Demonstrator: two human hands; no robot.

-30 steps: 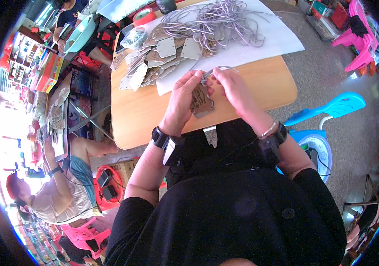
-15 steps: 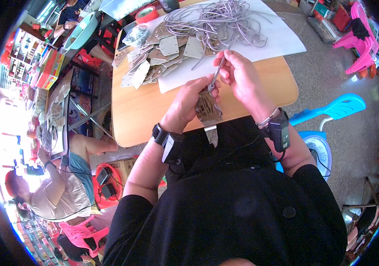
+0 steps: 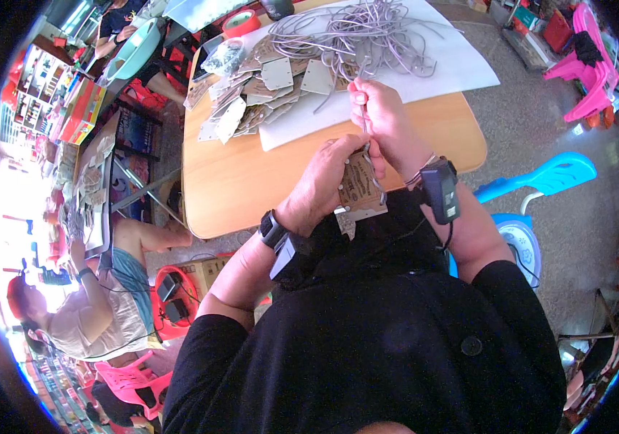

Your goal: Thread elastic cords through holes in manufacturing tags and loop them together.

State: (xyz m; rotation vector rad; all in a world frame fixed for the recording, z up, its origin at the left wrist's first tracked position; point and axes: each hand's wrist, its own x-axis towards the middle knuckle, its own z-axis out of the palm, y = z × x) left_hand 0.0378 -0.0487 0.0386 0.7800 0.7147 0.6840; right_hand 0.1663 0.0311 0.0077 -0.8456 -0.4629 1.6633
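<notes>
Over table (image 3: 252, 188), hands (image 3: 331, 181) threading tags (image 3: 360, 184)

The table (image 3: 252, 181) looks like smooth, light wood with a soft sheen. A matt white paper sheet (image 3: 454, 65) covers its far part. The tags (image 3: 277, 72) look like matt brown card, the strings (image 3: 367, 29) like dull grey cord. The chair (image 3: 541, 181) is glossy blue plastic.

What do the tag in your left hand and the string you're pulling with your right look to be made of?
The tag looks like brown card, matte and flat, with a stiff pale edge. The string looks like a thin grey cord, dull, hanging limp like the pile of cords on the table; fibre or plastic can't be told. Left hand holds the tag, right hand the string.
</notes>
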